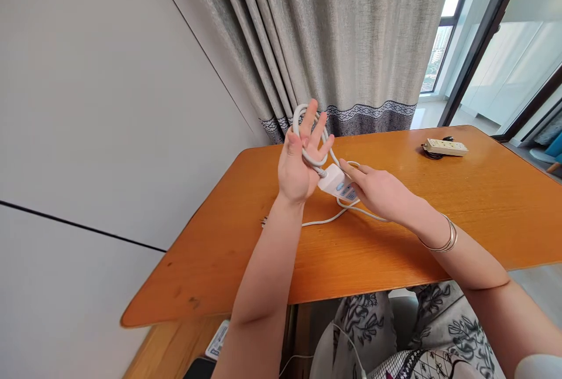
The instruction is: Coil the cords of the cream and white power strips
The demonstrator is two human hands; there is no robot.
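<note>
My left hand (301, 159) is raised above the table, palm toward me, with its fingers spread. Loops of a white power cord (312, 162) lie across its palm and around its fingers. The cord runs into the near end of a white power strip (332, 181), which is tilted just right of that palm. My right hand (373, 188) is closed around the strip's right side, its fingers covering part of it. More white cord (322, 222) trails over the tabletop below the strip. A plug (263, 222) at its left end is partly hidden behind my left forearm.
The wooden table (211, 273) spans the space ahead. A second, cream power strip (446, 147) with a black cord lies at its far right. Grey curtains (360, 33) hang behind, and a pale wall (88, 103) stands to the left.
</note>
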